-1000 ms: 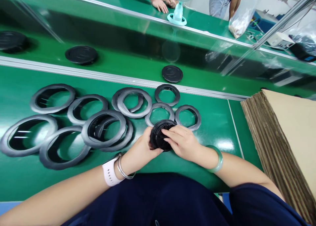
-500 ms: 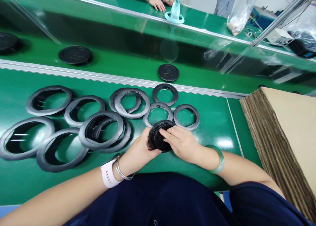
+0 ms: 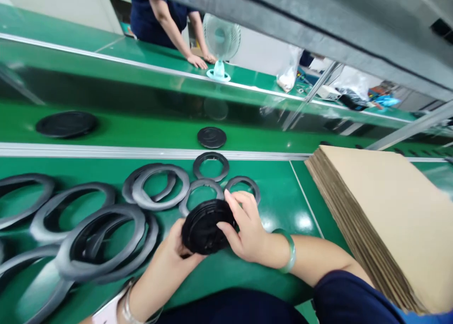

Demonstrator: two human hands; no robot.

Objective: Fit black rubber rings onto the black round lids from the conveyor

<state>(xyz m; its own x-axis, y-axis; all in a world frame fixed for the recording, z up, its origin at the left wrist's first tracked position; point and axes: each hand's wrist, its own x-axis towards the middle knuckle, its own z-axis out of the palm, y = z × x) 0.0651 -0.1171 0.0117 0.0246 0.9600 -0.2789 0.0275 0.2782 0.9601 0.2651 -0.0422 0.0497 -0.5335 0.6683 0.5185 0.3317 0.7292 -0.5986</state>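
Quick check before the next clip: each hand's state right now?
Left hand: closed on the black round part, holding it.
Right hand: thumb and fingers at that part's right side; cannot tell whether it grips.

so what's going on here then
Someone's left hand holds a black round part over a green bench, with the right hand at its edge. Dark rings lie on the bench, some overlapping. Black discs sit on the green strip behind, and stacked cardboard is on the right.
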